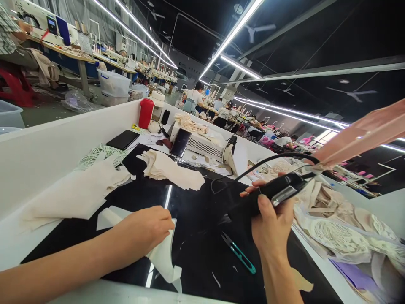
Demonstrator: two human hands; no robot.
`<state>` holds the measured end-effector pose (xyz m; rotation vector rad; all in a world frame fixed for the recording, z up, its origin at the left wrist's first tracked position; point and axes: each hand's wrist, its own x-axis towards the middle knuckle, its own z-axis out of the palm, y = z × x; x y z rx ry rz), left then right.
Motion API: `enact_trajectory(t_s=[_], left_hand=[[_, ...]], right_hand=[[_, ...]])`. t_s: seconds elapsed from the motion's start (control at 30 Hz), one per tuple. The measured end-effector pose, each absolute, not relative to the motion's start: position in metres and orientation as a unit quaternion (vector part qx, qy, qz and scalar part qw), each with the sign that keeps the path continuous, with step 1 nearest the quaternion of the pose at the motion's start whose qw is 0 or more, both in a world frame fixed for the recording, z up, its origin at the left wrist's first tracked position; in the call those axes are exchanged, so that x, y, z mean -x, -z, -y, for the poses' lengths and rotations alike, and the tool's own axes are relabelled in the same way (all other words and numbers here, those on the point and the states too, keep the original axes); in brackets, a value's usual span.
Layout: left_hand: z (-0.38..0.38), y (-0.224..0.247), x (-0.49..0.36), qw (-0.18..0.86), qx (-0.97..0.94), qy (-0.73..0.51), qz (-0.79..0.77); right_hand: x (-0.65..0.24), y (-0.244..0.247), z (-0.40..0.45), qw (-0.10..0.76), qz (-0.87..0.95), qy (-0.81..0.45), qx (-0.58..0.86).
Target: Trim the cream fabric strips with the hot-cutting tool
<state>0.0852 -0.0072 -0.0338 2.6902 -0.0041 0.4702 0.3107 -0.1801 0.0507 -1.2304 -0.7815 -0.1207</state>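
My left hand is closed on a cream fabric piece, which hangs from the fingers over the black work surface. In my right hand is a black corded tool with a silver part, its narrow tip pointing down and left. Teal thread snips lie on the black surface between my hands. Beyond them sits a stack of cream pieces, and a larger cream stack is at the left. Another cream piece is partly hidden behind my right forearm.
A phone leans on a pale vented box. A red bottle and dark flat device stand along the white partition. Lace garments pile at right; a pink strap and black cord hang nearby.
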Motion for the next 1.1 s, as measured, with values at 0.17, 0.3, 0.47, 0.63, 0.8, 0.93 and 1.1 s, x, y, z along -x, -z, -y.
enact_trajectory(t_s=[0.17,0.3,0.47,0.63,0.8,0.93,1.1], left_hand=[[0.005,0.029,-0.103,0.211,-0.968,-0.092,-0.097],[0.003,0.037,-0.108,0.261,-0.955,-0.075,-0.122],[0.002,0.046,-0.107,0.302,-0.943,-0.088,-0.113],[0.003,0.049,-0.107,0.325,-0.934,-0.085,-0.119],[0.003,0.048,-0.107,0.333,-0.932,-0.073,-0.122],[0.003,0.048,-0.106,0.335,-0.931,-0.081,-0.122],[0.003,0.049,-0.106,0.341,-0.927,-0.094,-0.129]], right_hand=[[-0.292,-0.040,0.157,0.752,0.407,-0.020,0.518],[-0.276,-0.033,0.142,0.754,0.426,-0.044,0.498],[-0.260,-0.026,0.125,0.785,0.412,-0.092,0.454],[-0.253,-0.016,0.112,0.818,0.384,-0.093,0.419],[-0.248,-0.009,0.108,0.831,0.379,-0.099,0.394],[-0.244,-0.007,0.105,0.837,0.379,-0.094,0.384],[-0.246,-0.008,0.100,0.847,0.368,-0.091,0.372]])
